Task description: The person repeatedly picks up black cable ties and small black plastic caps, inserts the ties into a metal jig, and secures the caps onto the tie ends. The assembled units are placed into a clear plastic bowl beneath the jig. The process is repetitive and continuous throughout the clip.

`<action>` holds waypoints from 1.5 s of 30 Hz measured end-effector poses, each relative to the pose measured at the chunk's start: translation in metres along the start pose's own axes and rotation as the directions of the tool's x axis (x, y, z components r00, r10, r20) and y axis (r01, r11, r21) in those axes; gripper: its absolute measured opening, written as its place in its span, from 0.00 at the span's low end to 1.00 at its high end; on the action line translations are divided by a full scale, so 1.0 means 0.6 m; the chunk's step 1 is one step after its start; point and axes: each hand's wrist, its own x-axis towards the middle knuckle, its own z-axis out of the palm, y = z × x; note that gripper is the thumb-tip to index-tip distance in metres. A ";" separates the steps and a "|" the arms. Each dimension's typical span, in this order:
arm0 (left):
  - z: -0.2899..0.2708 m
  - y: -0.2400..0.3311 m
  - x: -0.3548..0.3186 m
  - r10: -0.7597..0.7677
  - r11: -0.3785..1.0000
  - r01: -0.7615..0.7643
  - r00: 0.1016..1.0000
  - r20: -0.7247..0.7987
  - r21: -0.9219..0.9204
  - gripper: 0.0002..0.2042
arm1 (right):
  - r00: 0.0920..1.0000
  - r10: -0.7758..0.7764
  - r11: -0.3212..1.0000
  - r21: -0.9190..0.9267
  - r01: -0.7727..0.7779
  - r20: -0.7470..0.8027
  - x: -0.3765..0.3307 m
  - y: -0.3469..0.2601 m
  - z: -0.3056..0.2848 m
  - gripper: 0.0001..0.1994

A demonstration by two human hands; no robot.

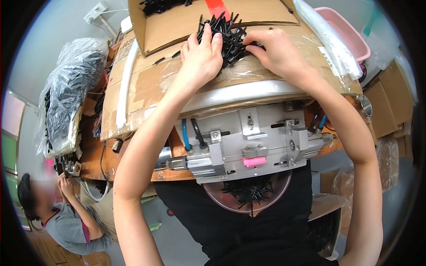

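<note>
A heap of thin black stick-like plastic parts [230, 42] lies on the cardboard-covered top at the far middle. My left hand [202, 55] rests against the heap's left side, palm down, its fingers spread. At the right edge of the heap, my right hand [279, 51] pinches with thumb and forefinger; dark bits of a thin black part show between and behind the fingers. Nearer to me, below both forearms, sits a metal fixture [235, 128] with cylinders at both sides and a pink block [254, 161] at its front.
An open cardboard box [177, 31] stands behind the heap. Under the fixture, a clear bowl [284, 190] holds more black parts. A plastic-wrapped bundle [75, 80] is at left, with a co-worker [77, 230] seated below it. A pink basin [344, 33] stands far right.
</note>
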 end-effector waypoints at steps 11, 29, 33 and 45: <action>-0.073 -0.022 -0.024 0.182 0.981 -0.192 0.960 -0.213 -0.027 0.21 | 0.956 -0.288 0.929 -0.228 0.292 0.051 -0.043 0.018 -0.048 0.05; -0.073 0.016 -0.196 0.123 0.913 -0.321 0.805 -0.580 -0.253 0.15 | 0.882 0.052 0.302 0.835 -0.460 0.468 0.028 -0.148 0.031 0.13; -0.109 -0.026 -0.238 -0.078 0.961 -0.102 0.791 -0.606 -0.257 0.10 | 0.830 -0.079 0.726 0.602 -0.332 0.552 0.101 -0.178 0.066 0.14; -0.114 -0.058 -0.261 -0.034 0.997 -0.008 0.847 -0.531 -0.075 0.10 | 0.936 -0.130 0.970 -0.154 0.188 0.327 0.220 -0.177 0.159 0.05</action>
